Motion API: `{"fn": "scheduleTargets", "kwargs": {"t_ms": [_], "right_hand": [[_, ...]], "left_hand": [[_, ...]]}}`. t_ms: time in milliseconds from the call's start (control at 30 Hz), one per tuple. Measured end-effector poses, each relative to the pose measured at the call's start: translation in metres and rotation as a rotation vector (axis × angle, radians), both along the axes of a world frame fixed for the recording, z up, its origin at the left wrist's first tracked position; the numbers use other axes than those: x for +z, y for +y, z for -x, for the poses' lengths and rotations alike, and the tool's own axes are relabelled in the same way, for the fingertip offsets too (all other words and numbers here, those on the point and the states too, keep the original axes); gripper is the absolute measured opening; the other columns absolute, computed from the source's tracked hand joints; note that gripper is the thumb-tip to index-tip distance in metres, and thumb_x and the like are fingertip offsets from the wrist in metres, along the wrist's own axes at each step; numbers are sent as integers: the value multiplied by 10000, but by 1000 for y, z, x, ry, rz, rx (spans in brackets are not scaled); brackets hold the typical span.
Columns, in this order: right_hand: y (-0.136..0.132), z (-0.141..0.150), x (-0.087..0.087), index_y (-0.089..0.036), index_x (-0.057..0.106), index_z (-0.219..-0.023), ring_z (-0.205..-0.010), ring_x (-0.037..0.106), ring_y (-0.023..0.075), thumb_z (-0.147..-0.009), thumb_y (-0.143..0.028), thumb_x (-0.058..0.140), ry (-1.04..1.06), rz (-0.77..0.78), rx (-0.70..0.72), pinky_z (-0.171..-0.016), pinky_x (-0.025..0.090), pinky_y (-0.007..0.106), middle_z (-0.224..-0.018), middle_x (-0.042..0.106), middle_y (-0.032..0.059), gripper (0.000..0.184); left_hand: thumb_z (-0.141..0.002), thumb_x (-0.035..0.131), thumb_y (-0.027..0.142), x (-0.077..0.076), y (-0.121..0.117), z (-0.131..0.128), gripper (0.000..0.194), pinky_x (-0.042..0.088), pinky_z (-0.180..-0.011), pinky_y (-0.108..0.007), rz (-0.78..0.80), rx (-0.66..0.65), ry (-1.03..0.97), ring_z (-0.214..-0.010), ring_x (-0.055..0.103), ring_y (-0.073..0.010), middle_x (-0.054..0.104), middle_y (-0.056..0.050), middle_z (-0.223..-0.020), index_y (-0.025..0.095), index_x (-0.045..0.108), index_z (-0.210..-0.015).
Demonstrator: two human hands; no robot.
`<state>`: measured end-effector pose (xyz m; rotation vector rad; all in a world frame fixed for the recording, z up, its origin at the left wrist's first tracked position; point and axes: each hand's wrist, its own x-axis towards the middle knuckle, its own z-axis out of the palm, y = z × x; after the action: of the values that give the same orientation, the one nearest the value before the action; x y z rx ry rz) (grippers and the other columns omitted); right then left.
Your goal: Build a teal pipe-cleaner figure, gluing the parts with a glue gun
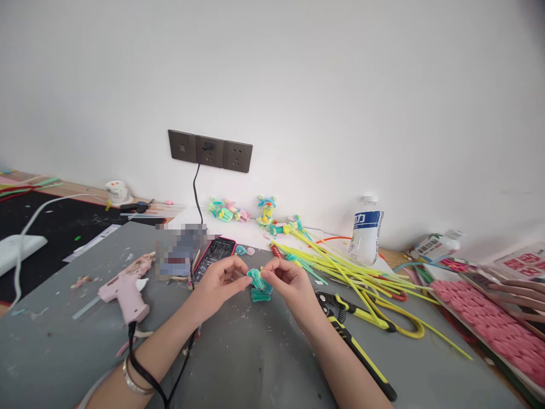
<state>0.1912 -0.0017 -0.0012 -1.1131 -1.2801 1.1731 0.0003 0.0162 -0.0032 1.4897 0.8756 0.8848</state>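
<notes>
Both forearms slant inward over the gray mat (255, 369), the left wearing a silver bracelet (133, 379). Wrists bent, the left hand (221, 284) and right hand (292, 282) face each other, each grip pinching the teal fuzzy piece (259, 284) between thumb and forefinger; it sits midway between them, near the phone (216, 253).
</notes>
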Motion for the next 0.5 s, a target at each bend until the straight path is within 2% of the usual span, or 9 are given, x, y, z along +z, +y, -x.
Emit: {"fn": "scheduleTargets", "kwargs": {"t_ms": [333, 400, 500], "right_hand": [[5, -11, -1, -194, 617, -742, -618, 466, 131, -787, -473, 727, 3, -61, -123, -630, 422, 275, -690, 549, -15, 303], [6, -14, -3, -198, 608, -764, -632, 483, 149, -807, -485, 687, -68, -91, -138, -611, 412, 279, -701, 559, -3, 301], [8, -18, -7, -198, 628, -810, -622, 475, 168, -834, -428, 631, -326, -152, -148, -595, 392, 295, -705, 589, 16, 231]], "left_hand": [[-840, 668, 406, -3, 2, 0, 215, 401, -599, -240, -5, 30, -23, -648, 532, -137, 546, 31, -723, 206, 592, -813], [-841, 665, 414, -4, 3, 0, 222, 399, -595, -241, 1, 31, -11, -653, 531, -139, 548, 27, -732, 207, 589, -817], [-837, 665, 427, -4, 3, 1, 236, 390, -582, -239, -5, 48, -6, -651, 514, -138, 544, 21, -744, 207, 582, -819]]}}
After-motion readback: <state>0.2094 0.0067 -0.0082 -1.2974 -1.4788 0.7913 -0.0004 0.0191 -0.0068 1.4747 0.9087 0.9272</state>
